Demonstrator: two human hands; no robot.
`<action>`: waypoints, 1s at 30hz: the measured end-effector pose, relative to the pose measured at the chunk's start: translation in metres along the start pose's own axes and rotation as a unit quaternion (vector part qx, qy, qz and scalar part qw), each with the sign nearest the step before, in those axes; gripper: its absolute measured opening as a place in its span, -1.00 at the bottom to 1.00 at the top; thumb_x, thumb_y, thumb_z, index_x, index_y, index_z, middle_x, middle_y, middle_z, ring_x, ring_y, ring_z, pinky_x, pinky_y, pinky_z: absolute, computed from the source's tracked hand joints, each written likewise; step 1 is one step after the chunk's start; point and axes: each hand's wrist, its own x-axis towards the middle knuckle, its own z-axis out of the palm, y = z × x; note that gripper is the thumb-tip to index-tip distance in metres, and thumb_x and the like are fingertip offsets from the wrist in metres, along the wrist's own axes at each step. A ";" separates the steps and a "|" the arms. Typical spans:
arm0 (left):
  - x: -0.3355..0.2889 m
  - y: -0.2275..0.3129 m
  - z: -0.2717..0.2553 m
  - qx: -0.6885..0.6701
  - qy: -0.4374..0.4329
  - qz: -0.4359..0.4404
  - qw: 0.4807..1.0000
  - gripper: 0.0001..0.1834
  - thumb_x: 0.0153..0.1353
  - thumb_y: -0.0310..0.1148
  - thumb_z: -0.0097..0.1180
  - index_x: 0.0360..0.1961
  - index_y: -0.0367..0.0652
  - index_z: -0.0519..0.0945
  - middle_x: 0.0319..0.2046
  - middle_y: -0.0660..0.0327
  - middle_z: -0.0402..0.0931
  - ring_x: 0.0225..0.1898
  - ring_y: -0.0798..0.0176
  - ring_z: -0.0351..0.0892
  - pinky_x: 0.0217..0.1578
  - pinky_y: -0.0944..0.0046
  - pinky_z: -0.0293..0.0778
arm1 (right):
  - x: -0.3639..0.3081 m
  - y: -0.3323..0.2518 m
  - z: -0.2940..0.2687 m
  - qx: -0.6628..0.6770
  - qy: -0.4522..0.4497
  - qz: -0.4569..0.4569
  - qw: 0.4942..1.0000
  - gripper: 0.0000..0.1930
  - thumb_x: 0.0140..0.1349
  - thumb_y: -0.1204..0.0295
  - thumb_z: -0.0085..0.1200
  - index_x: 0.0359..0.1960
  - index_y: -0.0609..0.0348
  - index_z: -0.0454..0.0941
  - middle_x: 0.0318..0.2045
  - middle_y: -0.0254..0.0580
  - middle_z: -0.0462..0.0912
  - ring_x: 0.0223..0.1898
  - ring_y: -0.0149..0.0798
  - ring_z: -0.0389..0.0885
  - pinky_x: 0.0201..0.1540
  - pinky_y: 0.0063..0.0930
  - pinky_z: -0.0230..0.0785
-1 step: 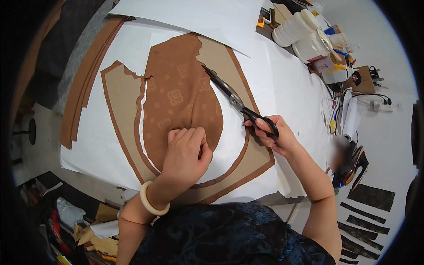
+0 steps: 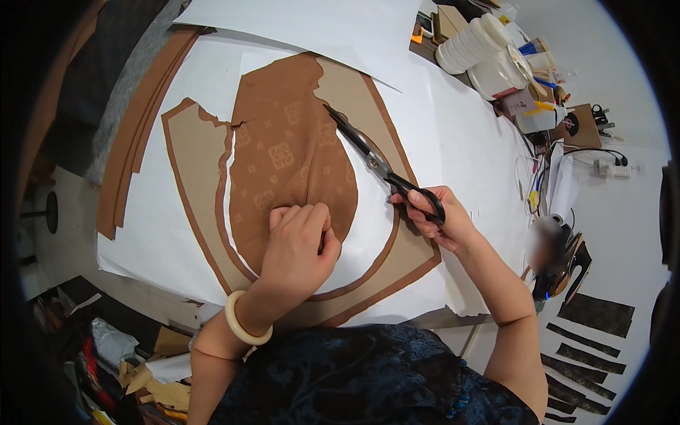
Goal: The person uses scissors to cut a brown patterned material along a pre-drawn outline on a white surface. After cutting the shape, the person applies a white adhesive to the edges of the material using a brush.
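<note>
Scissors (image 2: pixel 375 163) slightly L — wht paper (image 2: pixel 482 177), pale wall (image 2: pixel 620 219)

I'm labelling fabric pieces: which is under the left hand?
The patterned brown piece, in the middle: pale square motifs set it apart from the beige, brown-edged fabric beside it and the plain brown strips farther left.

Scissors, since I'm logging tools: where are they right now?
In the head view, the scissors are right of centre in the right hand, tips at the upper-right edge of the patterned fabric.
</note>
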 end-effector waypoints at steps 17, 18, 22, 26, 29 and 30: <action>-0.001 0.000 -0.002 -0.014 -0.010 -0.002 1.000 -0.83 0.16 -0.58 0.20 -0.34 -0.17 0.43 -0.44 0.14 0.45 -0.32 0.03 0.49 -0.01 0.01 0.31 | -0.011 0.025 0.045 0.076 0.031 -0.010 0.997 -0.61 0.51 0.20 0.27 -0.02 0.39 0.70 -0.62 -0.55 0.39 -0.70 -0.65 0.20 -0.68 -0.67 -0.04; -0.001 0.000 -0.002 -0.014 -0.012 -0.002 1.000 -0.83 0.16 -0.58 0.20 -0.34 -0.17 0.43 -0.43 0.14 0.45 -0.32 0.03 0.50 -0.01 0.01 0.31 | -0.011 0.027 0.049 0.083 0.034 -0.010 0.996 -0.62 0.51 0.20 0.27 -0.02 0.39 0.70 -0.62 -0.55 0.39 -0.70 -0.65 0.20 -0.68 -0.67 -0.03; -0.001 0.000 -0.003 -0.015 -0.016 -0.005 1.000 -0.83 0.16 -0.57 0.20 -0.34 -0.18 0.43 -0.43 0.14 0.46 -0.31 0.02 0.51 0.00 0.01 0.31 | -0.014 0.029 0.055 0.102 0.035 -0.006 0.994 -0.63 0.52 0.21 0.25 -0.01 0.37 0.70 -0.60 -0.52 0.41 -0.70 -0.65 0.20 -0.68 -0.68 -0.04; -0.001 -0.001 -0.003 -0.014 -0.018 -0.008 1.000 -0.83 0.16 -0.57 0.21 -0.35 -0.18 0.43 -0.43 0.14 0.47 -0.31 0.02 0.51 0.00 0.00 0.32 | -0.012 0.026 0.052 0.104 0.026 0.001 0.994 -0.62 0.52 0.21 0.25 0.01 0.37 0.70 -0.58 -0.51 0.43 -0.70 -0.65 0.20 -0.68 -0.68 -0.06; -0.001 -0.001 -0.003 -0.014 -0.018 -0.008 1.000 -0.83 0.16 -0.56 0.21 -0.35 -0.18 0.43 -0.43 0.14 0.47 -0.31 0.02 0.51 0.00 0.00 0.32 | -0.010 0.023 0.047 0.104 0.022 -0.002 0.994 -0.62 0.53 0.20 0.25 0.01 0.39 0.70 -0.60 -0.53 0.42 -0.70 -0.66 0.20 -0.69 -0.67 -0.07; -0.001 -0.001 -0.003 -0.014 -0.017 -0.007 1.000 -0.83 0.16 -0.56 0.21 -0.35 -0.18 0.43 -0.43 0.14 0.47 -0.31 0.02 0.51 0.00 0.00 0.32 | -0.009 0.022 0.045 0.096 0.022 -0.003 0.995 -0.61 0.52 0.20 0.25 0.01 0.39 0.70 -0.60 -0.53 0.41 -0.70 -0.66 0.19 -0.68 -0.67 -0.07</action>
